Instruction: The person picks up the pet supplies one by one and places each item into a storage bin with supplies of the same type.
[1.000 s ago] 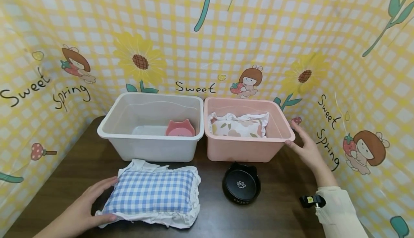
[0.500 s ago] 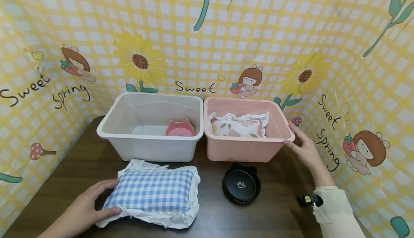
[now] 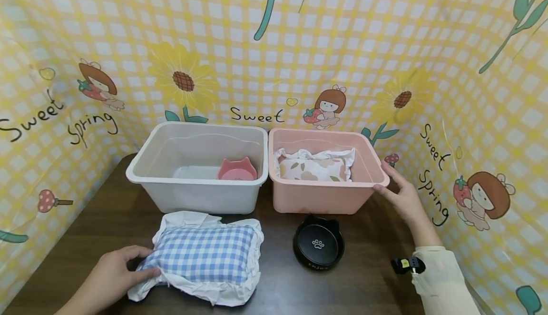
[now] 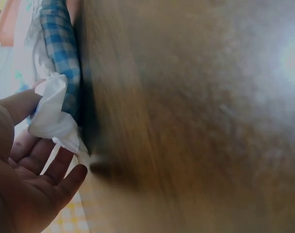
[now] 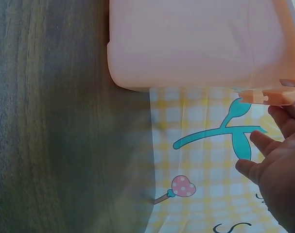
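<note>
Around us on three sides we see a yellow checked cloth (image 3: 252,67) with sunflowers and lettering, rising behind a dark wooden table (image 3: 282,281). On that table, the white bin (image 3: 205,198) and, just to its right, the pink bin (image 3: 323,200) stand upright side by side. We find the blue checked pillow (image 3: 201,253) on the table, in front of the white bin, its white ruffle (image 4: 52,116) bent up at the near left corner. A floral pillow (image 3: 317,168) lies inside the pink bin. Our right hand (image 3: 404,203) is spread wide, thumb and forefinger touching the rim at that bin's front right corner. Our left hand (image 3: 112,272) is narrower, pinching the ruffle at the checked pillow's left end. A black bowl (image 3: 305,243) sits before the pink bin; a smaller-looking pink bowl (image 3: 237,170) rests in the white bin.
</note>
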`<action>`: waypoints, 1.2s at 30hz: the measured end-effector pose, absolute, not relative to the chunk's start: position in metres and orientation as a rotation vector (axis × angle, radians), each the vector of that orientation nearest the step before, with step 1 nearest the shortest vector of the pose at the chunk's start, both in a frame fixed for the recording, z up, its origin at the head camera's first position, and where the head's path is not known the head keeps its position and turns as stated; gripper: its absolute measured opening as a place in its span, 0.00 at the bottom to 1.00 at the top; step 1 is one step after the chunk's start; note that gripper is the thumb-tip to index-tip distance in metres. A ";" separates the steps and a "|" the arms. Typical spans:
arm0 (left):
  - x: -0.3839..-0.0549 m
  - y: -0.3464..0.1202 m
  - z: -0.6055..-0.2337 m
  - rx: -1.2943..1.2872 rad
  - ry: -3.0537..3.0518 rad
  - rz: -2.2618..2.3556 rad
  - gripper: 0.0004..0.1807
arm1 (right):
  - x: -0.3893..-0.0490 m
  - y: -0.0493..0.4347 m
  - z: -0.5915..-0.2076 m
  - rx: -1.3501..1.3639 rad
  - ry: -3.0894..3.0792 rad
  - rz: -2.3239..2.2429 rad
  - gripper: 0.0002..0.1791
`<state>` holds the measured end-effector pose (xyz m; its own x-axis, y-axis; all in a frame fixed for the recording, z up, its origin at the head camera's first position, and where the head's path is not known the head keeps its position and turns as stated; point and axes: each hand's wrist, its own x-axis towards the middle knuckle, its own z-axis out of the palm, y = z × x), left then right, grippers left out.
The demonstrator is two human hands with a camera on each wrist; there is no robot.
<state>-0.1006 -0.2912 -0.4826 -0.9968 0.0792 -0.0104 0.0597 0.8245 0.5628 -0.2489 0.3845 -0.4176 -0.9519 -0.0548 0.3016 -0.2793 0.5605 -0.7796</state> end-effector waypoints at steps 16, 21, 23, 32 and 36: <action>-0.099 -0.287 -0.477 -0.121 2.817 1.042 0.20 | -0.234 0.365 -0.406 0.254 -2.523 1.323 0.38; -0.094 -0.285 -0.471 -0.131 2.816 1.104 0.18 | -0.227 0.359 -0.397 0.260 -2.516 1.331 0.37; -0.093 -0.284 -0.467 -0.108 2.845 1.129 0.16 | -0.228 0.360 -0.397 0.253 -2.518 1.333 0.38; -0.092 -0.277 -0.440 0.075 2.969 1.169 0.09 | -0.231 0.363 -0.398 0.236 -2.514 1.359 0.38; -0.094 -0.273 -0.430 0.131 2.991 1.200 0.09 | -0.242 0.374 -0.410 0.213 -2.519 1.351 0.38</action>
<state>-0.0941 -0.2734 -0.4296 -0.9932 0.0442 0.1078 0.1064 0.7204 0.6854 -0.2415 0.3737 -0.4096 -0.9515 0.0000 0.3078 -0.2564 0.5534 -0.7925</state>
